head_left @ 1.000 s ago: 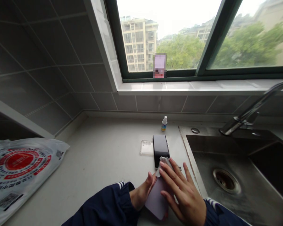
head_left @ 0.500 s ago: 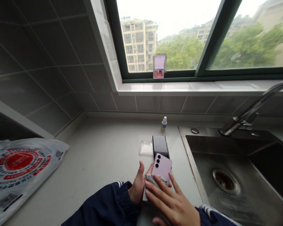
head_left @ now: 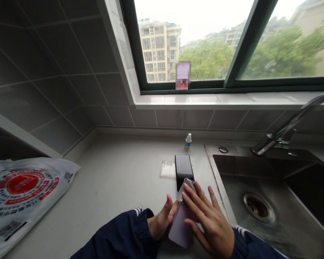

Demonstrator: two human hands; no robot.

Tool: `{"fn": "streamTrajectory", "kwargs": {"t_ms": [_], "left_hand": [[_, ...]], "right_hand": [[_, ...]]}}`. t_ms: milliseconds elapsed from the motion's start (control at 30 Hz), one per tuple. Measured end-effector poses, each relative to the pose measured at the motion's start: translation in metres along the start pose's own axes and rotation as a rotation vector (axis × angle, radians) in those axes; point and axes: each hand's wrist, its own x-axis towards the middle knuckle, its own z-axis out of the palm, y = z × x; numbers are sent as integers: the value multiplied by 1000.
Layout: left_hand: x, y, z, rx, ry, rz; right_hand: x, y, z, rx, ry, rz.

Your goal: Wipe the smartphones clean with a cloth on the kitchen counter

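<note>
A light purple smartphone (head_left: 179, 228) lies back side up in my left hand (head_left: 162, 221), whose thumb points up beside its left edge. My right hand (head_left: 209, 217) is laid across the phone's upper part, its fingers pressing a thin grey cleaning cloth (head_left: 180, 193) on it. The cloth and fingers hide the phone's cameras. Just beyond them, a dark-screened phone (head_left: 183, 167) rests on the counter. To its left sits a clear phone case (head_left: 167, 169). Behind these stands a small white spray bottle (head_left: 188, 142) with a blue and yellow label.
On the right is a steel sink (head_left: 264, 180) with a chrome faucet (head_left: 286, 124). A white plastic bag (head_left: 29, 194) with red print lies on the counter (head_left: 110, 172) at the left. A window (head_left: 205, 36) rises behind the counter.
My right hand and the cloth have slid up from the lower part of the purple phone's back over its camera end, uncovering the lower part. The phone has come lower and tilted differently.
</note>
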Motion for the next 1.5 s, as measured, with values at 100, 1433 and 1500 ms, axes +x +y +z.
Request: {"fn": "streamTrajectory", "kwargs": {"t_ms": [100,1433,1500], "left_hand": [[-2,0,2,48,35,-14],[8,21,3,-314,41,106],[8,22,3,-368,133,126]], "right_hand": [[-1,3,2,-3,15,46],[0,-10,-3,92,-36,-36],[0,-21,-3,92,-65,-106]]}}
